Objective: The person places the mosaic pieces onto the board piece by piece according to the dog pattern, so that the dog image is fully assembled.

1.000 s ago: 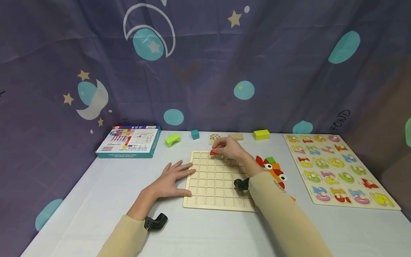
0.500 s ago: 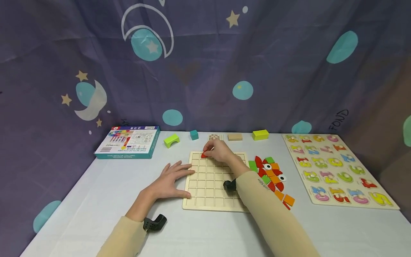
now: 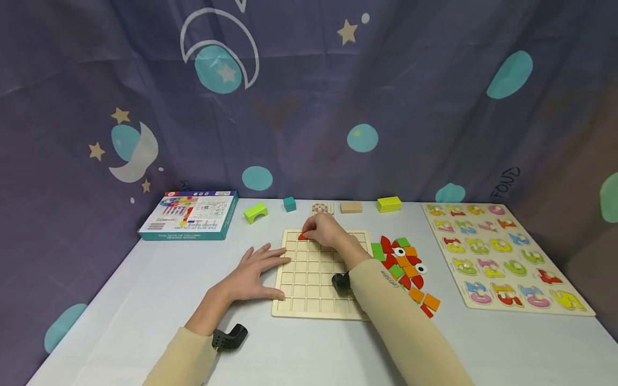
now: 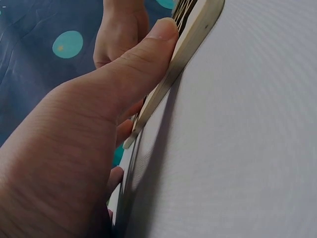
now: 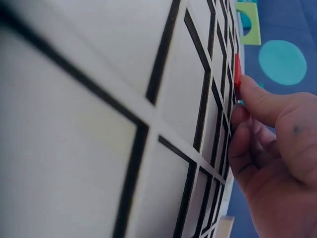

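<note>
Red puzzle piece [image 3: 303, 236]: small flat tile, pinched at the fingertips of the right hand [image 3: 324, 230] over the far left corner region of the grid board, at or just above a cell in the back row. In the right wrist view the piece [image 5: 237, 75] shows edge-on beyond the thumb tip, its thin side toward the board; whether it already sits in a cell cannot be told. It lies to the left of the fingers, toward the board's far left corner.

Table [image 3: 145, 300]: pale surface, bears everything listed.

Number puzzle board [image 3: 502, 256]: far right, coloured digits in place.

Wooden grid board [image 3: 309, 284]: centre, square cells, otherwise bare.

Teal box [image 3: 190, 215]: far left, flat.

Left hand [image 3: 255, 273]: fingers straight and spread, flat on the table, thumb and fingertips against the board's left edge [image 4: 188, 44], steadying it. The right hand is the nearer to the piece.

Loose tile cluster [image 3: 403, 268]: red, orange and green pieces just right of the board.

Blocks along the back: green arch [image 3: 255, 212], yellow-green bar [image 3: 388, 203], tan block [image 3: 351, 207], teal cube [image 3: 289, 203].
</note>
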